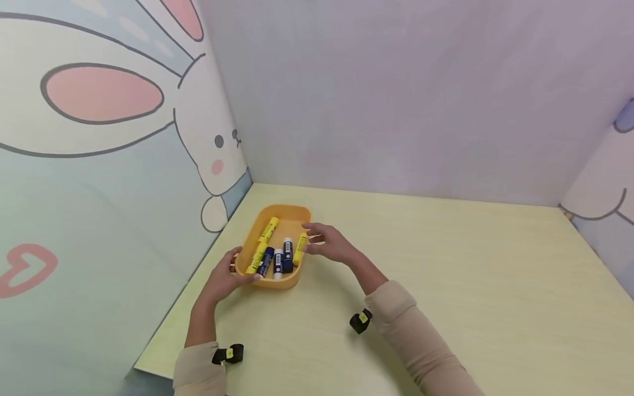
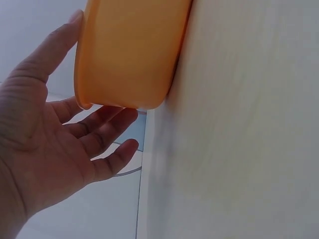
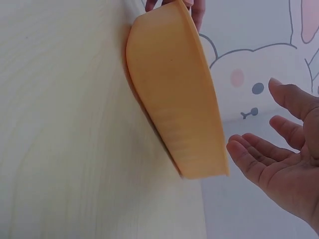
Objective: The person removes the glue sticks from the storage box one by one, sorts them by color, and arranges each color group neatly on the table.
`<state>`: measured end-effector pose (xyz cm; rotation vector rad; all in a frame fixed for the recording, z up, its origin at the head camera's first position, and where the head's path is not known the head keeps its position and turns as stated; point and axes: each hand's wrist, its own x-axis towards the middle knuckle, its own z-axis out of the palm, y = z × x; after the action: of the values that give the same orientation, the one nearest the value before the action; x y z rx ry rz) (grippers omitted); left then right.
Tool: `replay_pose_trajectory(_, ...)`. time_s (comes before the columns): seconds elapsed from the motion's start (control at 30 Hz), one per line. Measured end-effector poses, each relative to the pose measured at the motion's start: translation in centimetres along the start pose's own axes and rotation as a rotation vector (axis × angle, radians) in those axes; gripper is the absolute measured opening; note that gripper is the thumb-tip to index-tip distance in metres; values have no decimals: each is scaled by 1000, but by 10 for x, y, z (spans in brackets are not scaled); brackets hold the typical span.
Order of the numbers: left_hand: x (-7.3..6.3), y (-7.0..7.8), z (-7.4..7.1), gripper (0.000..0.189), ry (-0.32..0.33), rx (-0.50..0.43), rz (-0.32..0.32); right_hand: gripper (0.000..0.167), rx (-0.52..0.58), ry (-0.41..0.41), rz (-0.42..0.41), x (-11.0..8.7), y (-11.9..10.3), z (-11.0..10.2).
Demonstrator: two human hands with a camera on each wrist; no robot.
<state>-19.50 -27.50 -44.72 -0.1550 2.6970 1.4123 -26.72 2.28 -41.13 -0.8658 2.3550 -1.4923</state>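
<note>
Left of centre in the head view, the left hand spans the near-left corner of an orange tray on the worktop, thumb at the rim, fingers against the outside: a grip probably meant to steady it. Inside lie yellow sticks and blue-and-white tubes, their labels too small to read. The right hand, its grip loosely open, holds nothing beside the right rim.
</note>
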Motion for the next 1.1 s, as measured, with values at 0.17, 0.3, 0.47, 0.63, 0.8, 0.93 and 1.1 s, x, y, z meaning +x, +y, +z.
replay_pose_trajectory(0.17,-1,-1,4,102,-18,-15,6,60,19,-26,33,7,-1,3)
replay_pose_trajectory(0.3,-1,-1,7,102,-33,-33,19,60,3,-37,62,11,-3,3)
replay_pose_trajectory(0.47,0,0,7,103,-32,-48,31,59,-33,-70,79,21,-9,6)
replay_pose_trajectory(0.63,-1,0,6,103,-28,-49,35,57,-34,-105,129,33,-13,11)
replay_pose_trajectory(0.8,-3,-2,4,101,-31,-45,40,52,-24,-155,173,41,-21,16)
replay_pose_trajectory(0.93,-3,-2,4,101,-22,-44,35,50,100,-186,235,48,-22,20)
replay_pose_trajectory(1.1,-4,-2,6,103,-26,-51,31,55,193,-189,329,57,-21,27)
